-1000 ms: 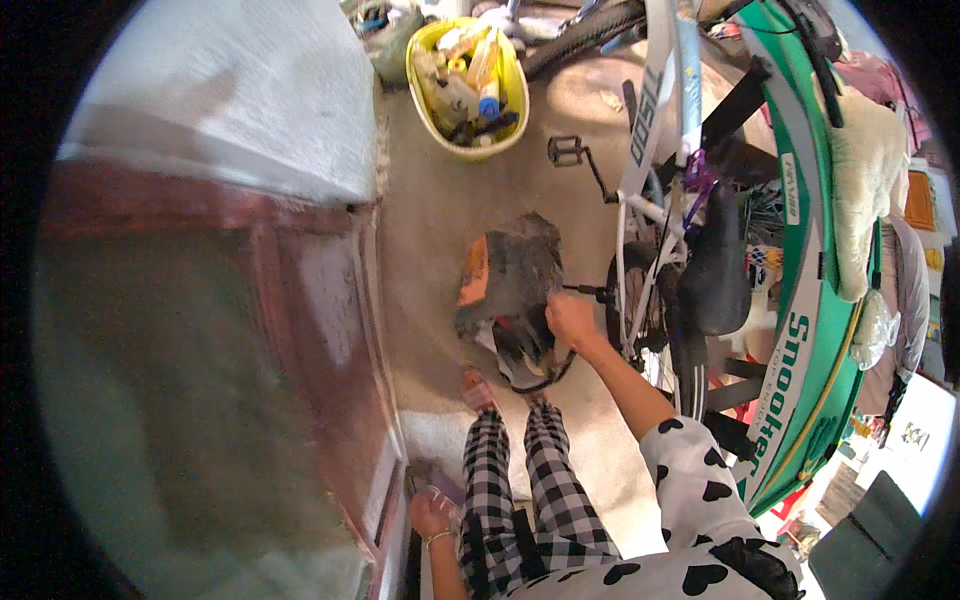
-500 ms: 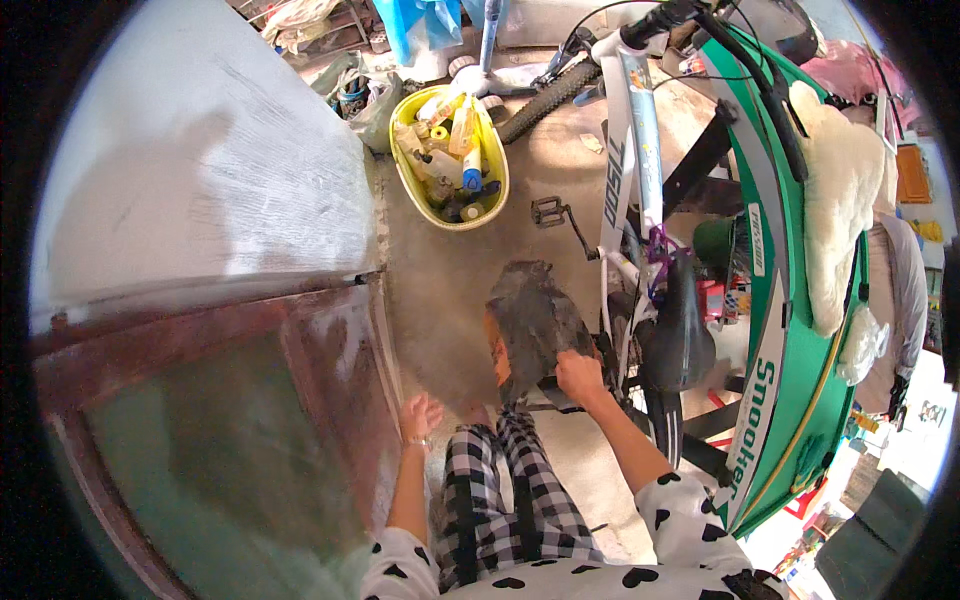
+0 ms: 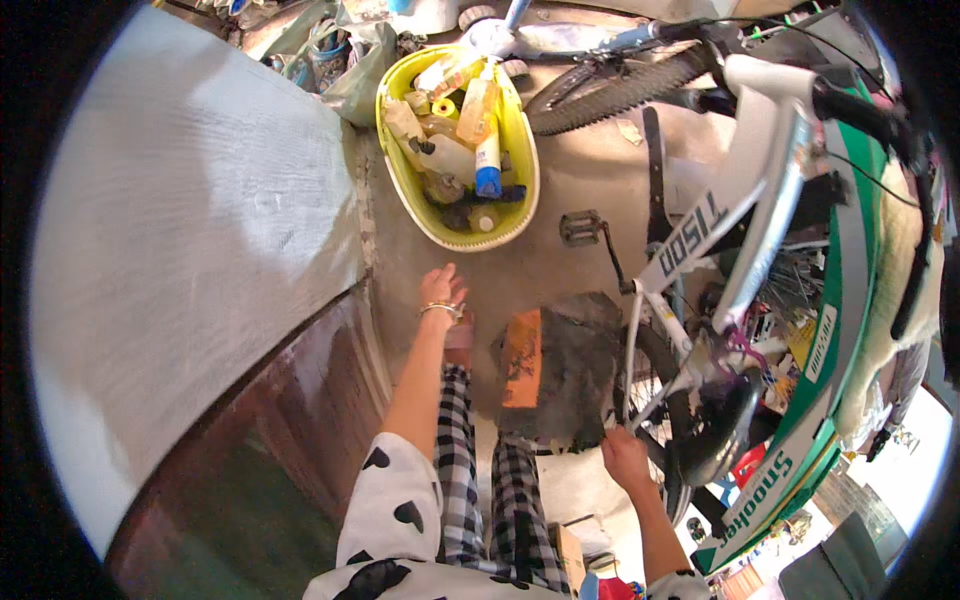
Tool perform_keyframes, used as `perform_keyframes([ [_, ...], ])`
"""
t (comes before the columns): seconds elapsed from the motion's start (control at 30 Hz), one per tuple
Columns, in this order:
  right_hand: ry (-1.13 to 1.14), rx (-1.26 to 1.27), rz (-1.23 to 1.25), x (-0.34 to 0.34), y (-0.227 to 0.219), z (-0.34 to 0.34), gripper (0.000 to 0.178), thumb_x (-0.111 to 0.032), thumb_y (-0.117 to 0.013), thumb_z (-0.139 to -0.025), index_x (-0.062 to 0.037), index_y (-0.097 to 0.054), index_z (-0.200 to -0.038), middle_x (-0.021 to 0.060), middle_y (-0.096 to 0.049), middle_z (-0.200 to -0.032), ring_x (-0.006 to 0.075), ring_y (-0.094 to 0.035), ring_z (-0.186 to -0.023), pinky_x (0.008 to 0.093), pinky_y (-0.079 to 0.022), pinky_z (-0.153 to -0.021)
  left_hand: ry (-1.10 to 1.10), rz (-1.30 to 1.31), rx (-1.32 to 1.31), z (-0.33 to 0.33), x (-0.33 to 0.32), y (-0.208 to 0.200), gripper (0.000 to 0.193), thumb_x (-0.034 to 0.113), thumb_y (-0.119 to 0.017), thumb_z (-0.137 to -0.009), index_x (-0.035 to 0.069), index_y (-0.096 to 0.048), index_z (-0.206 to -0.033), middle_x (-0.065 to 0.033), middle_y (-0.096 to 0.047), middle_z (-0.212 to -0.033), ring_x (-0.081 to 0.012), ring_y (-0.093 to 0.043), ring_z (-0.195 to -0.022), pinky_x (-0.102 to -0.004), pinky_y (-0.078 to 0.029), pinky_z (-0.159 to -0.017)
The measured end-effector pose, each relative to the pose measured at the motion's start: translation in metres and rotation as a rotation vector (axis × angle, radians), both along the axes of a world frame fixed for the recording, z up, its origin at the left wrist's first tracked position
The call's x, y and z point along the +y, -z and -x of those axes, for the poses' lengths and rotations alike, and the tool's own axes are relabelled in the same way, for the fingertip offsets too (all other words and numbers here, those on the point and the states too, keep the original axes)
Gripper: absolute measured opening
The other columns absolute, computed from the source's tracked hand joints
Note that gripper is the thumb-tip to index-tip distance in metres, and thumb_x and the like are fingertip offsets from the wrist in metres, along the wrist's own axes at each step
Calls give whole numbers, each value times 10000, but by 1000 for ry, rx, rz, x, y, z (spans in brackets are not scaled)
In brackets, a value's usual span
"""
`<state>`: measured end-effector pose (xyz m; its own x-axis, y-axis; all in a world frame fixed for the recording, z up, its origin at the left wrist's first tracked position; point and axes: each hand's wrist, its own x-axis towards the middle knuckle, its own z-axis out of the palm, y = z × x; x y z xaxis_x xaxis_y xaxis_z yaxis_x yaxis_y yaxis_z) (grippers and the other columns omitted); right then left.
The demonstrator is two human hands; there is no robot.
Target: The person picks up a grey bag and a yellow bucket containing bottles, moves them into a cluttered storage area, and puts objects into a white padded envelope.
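Observation:
My right hand (image 3: 627, 455) is closed on the lower right edge of a dark grey, floppy cloth-like sheet (image 3: 575, 370), perhaps a rag or a bag. One side of the sheet carries an orange patch (image 3: 523, 358). It hangs in front of my legs, close beside the bicycle. My left hand (image 3: 443, 290) is empty with its fingers apart, just short of the near rim of a yellow tub (image 3: 531, 190). Inside the tub lie several plastic bottles, among them a white bottle with a blue cap (image 3: 488, 165).
A white bicycle (image 3: 690, 235) stands at the right, its pedal (image 3: 580, 228) jutting toward the tub. Behind it leans a green and white board (image 3: 800, 440). A pale wall (image 3: 200, 170) and a dark wooden door (image 3: 250, 430) close off the left. Plastic bags (image 3: 365, 70) lie at the far left.
My left hand has moved forward toward the tub. My right hand has come nearer to me, still gripping the dark sheet, whose orange patch now shows more fully. The view has shifted too.

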<state>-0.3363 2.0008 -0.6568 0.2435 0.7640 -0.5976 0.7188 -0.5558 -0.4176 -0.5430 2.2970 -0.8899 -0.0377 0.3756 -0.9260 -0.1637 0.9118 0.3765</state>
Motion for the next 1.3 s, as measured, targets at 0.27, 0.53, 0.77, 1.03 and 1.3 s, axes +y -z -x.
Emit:
perform_keyframes([
  [0.27, -5, -29, 82, 1, 2, -7, 26, -39, -519, -734, -21, -502, -742, 164, -489, -702, 362, -520, -604, 426, -417, -518, -276, 101, -62, -42, 40, 56, 423, 239, -627, -787, 30, -434, -1101, -127, -516, -1058, -251, -544, -888, -380, -535, -664],
  [0.53, 35, 15, 81, 5, -19, -5, 44, -31, -541, -690, -19, -503, -709, 156, -471, -646, 351, -513, -577, 421, -416, -501, -218, 152, -18, -12, 43, 119, 242, 195, -640, -766, 15, -515, -868, -84, -570, -719, -170, -530, -502, -270, -482, -405],
  [0.77, -45, -6, 52, -10, -34, -7, 66, -46, -534, -697, -24, -484, -659, 147, -470, -625, 336, -508, -566, 416, -410, -494, -78, 123, 130, 14, 48, 58, 179, 172, -625, -757, 56, -489, -771, -55, -473, -549, -115, -390, -367, -228, -307, -315],
  [1.03, 2, -93, 66, -43, -72, 8, 82, -89, -540, -721, -32, -490, -689, 130, -490, -662, 317, -531, -590, 414, -423, -498, 148, 251, 152, 58, 22, -32, 206, 233, -617, -766, 98, -462, -750, -16, -427, -515, -123, -382, -362, -247, -289, -318],
  [1.3, -123, -107, 78, -73, -89, 24, 58, -96, -532, -709, -41, -529, -690, 110, -544, -739, 241, -578, -579, 342, -479, -481, 175, 269, 237, 86, -19, -87, 274, 300, -518, -834, 88, -463, -670, 1, -346, -447, -106, -308, -319, -260, -220, -314],
])
